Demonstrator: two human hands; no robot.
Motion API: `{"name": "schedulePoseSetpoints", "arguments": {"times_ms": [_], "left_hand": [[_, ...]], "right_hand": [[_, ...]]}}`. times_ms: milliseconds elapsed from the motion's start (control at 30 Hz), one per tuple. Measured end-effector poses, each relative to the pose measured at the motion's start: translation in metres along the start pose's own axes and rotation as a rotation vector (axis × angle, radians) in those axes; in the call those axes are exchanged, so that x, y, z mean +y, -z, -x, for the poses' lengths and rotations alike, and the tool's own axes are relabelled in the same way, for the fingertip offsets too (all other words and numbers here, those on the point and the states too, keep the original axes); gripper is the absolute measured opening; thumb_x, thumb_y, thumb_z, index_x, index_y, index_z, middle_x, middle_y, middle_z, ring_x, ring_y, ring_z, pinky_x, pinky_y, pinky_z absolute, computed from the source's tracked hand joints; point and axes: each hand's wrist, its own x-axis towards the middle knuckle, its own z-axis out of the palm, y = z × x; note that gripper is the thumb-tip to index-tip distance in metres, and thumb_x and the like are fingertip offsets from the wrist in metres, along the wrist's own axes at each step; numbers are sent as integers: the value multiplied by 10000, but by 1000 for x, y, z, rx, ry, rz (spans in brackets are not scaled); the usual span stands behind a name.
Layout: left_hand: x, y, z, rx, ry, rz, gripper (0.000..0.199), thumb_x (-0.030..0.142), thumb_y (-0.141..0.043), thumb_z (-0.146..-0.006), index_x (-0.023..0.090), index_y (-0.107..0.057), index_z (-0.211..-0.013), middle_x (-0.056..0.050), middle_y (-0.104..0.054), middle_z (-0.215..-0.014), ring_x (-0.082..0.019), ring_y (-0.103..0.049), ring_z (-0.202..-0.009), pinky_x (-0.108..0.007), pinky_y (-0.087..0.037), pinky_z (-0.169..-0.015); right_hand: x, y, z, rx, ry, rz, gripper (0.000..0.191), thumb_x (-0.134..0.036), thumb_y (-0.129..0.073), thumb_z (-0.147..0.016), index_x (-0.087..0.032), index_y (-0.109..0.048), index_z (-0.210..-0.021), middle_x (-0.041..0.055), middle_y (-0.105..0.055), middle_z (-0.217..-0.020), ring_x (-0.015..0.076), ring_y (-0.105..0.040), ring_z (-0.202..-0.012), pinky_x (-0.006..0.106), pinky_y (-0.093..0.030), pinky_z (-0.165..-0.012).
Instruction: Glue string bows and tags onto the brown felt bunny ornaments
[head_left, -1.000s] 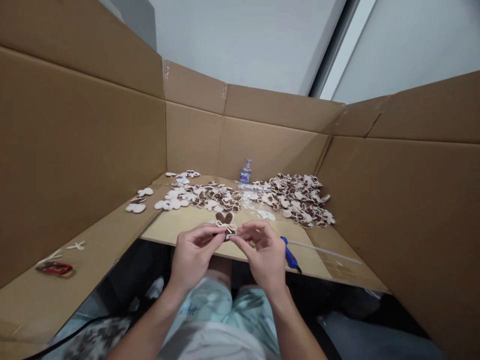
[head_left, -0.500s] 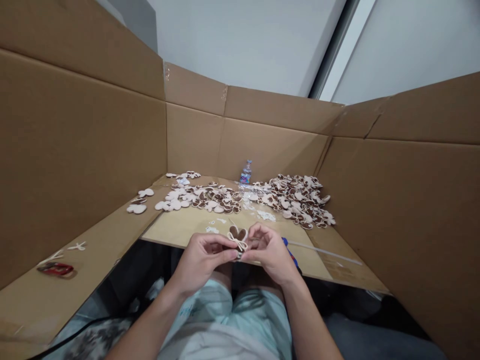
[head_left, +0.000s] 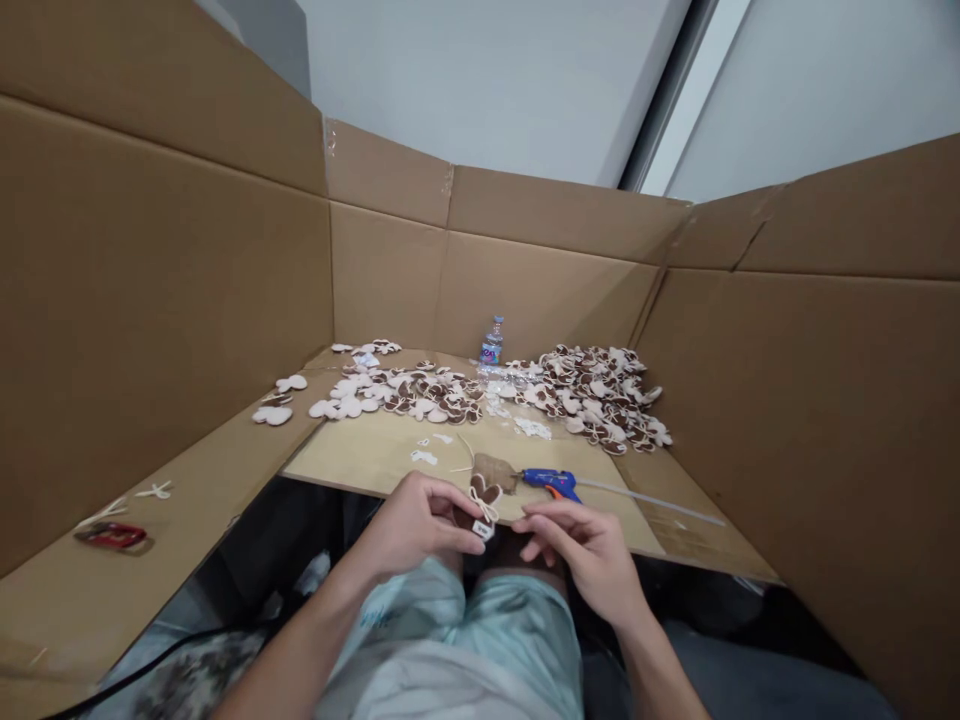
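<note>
My left hand (head_left: 431, 520) pinches a brown felt ornament (head_left: 487, 490) with rounded ears, a pale edge and a cream string bow. A small white tag (head_left: 482, 530) with dark print shows at its lower end, by my thumb. Just to the right, my right hand (head_left: 581, 550) is apart from the ornament, its fingers loosely bent and separated, with nothing visible in them. Beyond the hands lies a blue glue gun (head_left: 549, 482) with an orange trigger, its nozzle at a brown patch (head_left: 495, 472) on the board.
Piles of brown and white ornaments (head_left: 600, 395) cover the back of the board (head_left: 360, 455). White tags (head_left: 532, 428) lie in front of them, near a plastic bottle (head_left: 492, 340). Red-handled cutters (head_left: 112, 536) rest at far left. Cardboard walls (head_left: 555, 270) enclose the sides and back.
My right hand has let go of the ornament and moved right and down. The ornament has come slightly lower in my left hand, its tag now showing. The glue gun is uncovered.
</note>
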Motion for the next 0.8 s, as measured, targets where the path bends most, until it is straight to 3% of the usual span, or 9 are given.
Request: {"name": "schedulePoseSetpoints", "arguments": {"times_ms": [100,300,533,700,800], "left_hand": [[1,3,-1,36,2,28,324,174,-872,-477,175,-761,-782,-76,-762,-800,-204,-688,-735,-317,-512,-707],[7,3,-2,106,-65,57,266,168,-863,-501,158,-696,-707,-39,-719,-796,-159,-647,-730,-273,-479,-714],[14,5,-3,174,-118,53,246,194,-823,-579,162,-594,-663,17,-642,-713,-120,-583,-673,-225,-442,-667],[12,7,-4,202,-152,40,262,196,-807,-616,162,-555,-679,50,-586,-688,-86,-532,-642,-187,-418,-629],[10,10,-4,200,-146,38,282,209,-827,-599,157,-570,-702,39,-607,-722,-92,-547,-677,-192,-429,-653]], "right_hand": [[0,6,5,80,40,19,185,-389,-745,-740,-206,-753,-757,96,-764,-705,183,-673,-462,235,-481,-396],[-1,11,8,176,102,95,160,-370,-765,-715,-215,-767,-677,65,-697,-505,171,-622,-395,234,-466,-376],[9,15,6,239,128,86,199,-399,-682,-798,-219,-767,-789,101,-771,-757,186,-674,-482,250,-486,-408],[11,17,6,255,86,158,219,-391,-734,-748,-178,-755,-704,69,-704,-525,169,-639,-432,222,-467,-399],[14,19,4,287,90,135,243,-401,-717,-763,-167,-743,-705,84,-742,-630,161,-662,-467,207,-472,-415]]}}
